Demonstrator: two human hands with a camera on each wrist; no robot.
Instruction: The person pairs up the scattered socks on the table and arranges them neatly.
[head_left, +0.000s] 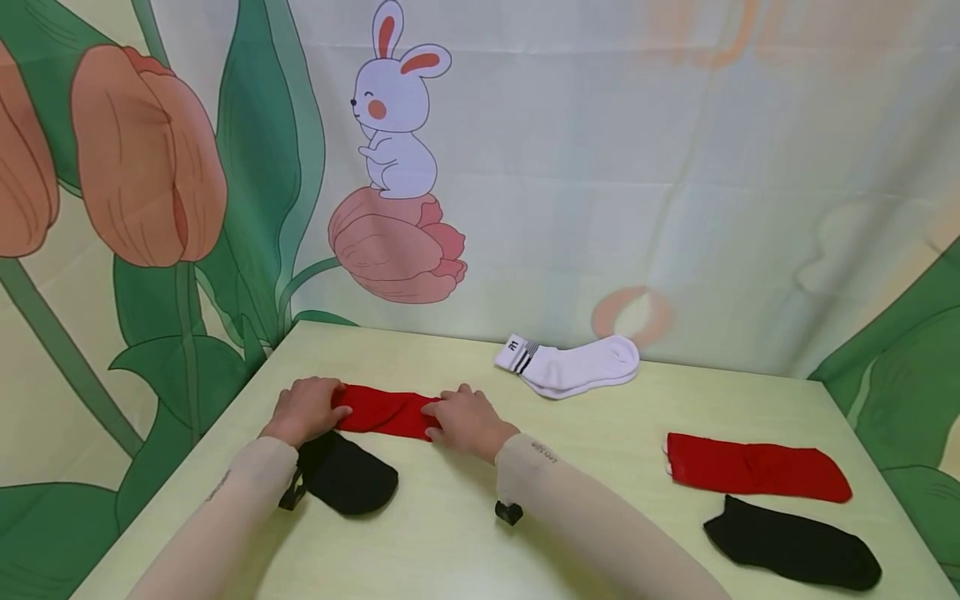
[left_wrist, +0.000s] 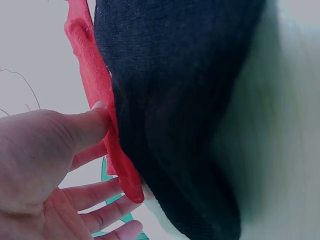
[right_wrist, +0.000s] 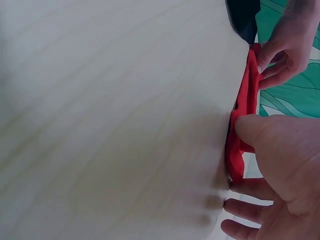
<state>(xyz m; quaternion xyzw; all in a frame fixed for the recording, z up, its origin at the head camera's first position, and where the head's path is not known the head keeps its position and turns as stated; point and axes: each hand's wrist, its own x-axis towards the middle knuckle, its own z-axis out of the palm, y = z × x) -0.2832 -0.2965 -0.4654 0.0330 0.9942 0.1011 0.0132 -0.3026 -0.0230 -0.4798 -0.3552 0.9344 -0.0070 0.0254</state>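
A red sock (head_left: pixel 386 411) lies flat towards the left of the table, stretched between two hands. The left hand (head_left: pixel 303 410) pinches its left end; in the left wrist view the thumb (left_wrist: pixel 92 122) presses on the red cloth, with a finger behind it. At the other end the right hand (head_left: pixel 471 423) pinches the sock, its thumb (right_wrist: pixel 250 127) on the near side and its other fingertips touching the table. Just in front of the red sock lies a black sock (head_left: pixel 348 477), partly hidden by the left wrist.
Another red sock (head_left: pixel 757 468) lies at the right, with a second black sock (head_left: pixel 791 543) in front of it. A pair of white socks (head_left: pixel 581 367) rests near the table's back edge. Behind the table (head_left: pixel 600 442) hangs a printed curtain (head_left: pixel 555 167).
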